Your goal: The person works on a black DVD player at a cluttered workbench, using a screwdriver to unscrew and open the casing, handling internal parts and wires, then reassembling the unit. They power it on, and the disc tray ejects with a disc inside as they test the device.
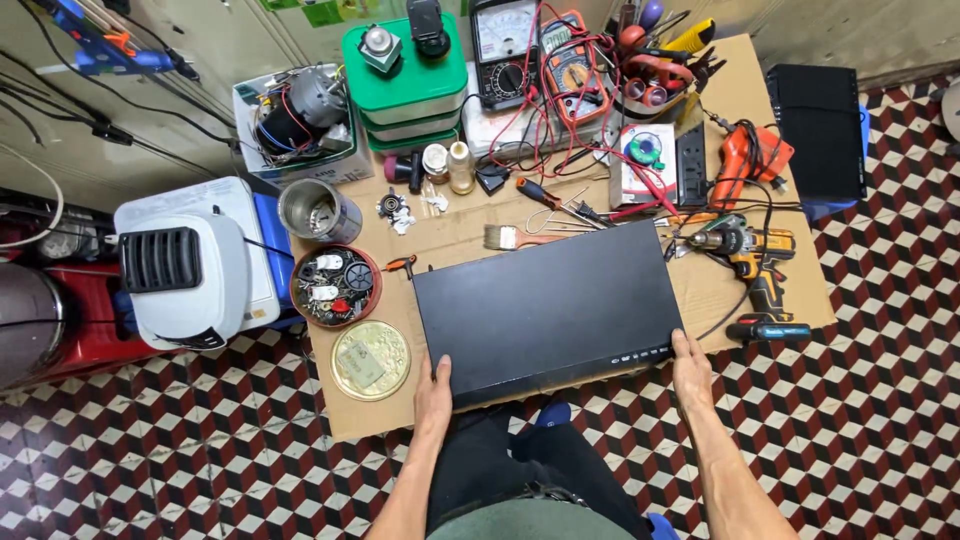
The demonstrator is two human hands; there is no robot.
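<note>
Black flat box (548,312), some kind of slim electronics unit, is being gripped at its two near corners on a sheet of brown cardboard (372,418) that's being used as a work mat. The left hand (433,392) is being curled around the near-left corner, thumb on top, and the right hand (690,368) is being wrapped the same way around the near-right corner, fingers closed on the edge. How far the fingers are tucked underneath can't really be told.

The cardboard is being crowded pretty hard: a round red tin of small parts (335,285) and a gold lid (371,360) are sitting just left of the box, a cordless drill (752,262) is lying to its right, and multimeters (570,72) with tangled red leads are being piled at the far edge beside stacked green containers (405,80). Everything is being done on a floor of red, black and white cube-pattern tiles (880,330), with a white appliance (190,265) parked off to the left.
</note>
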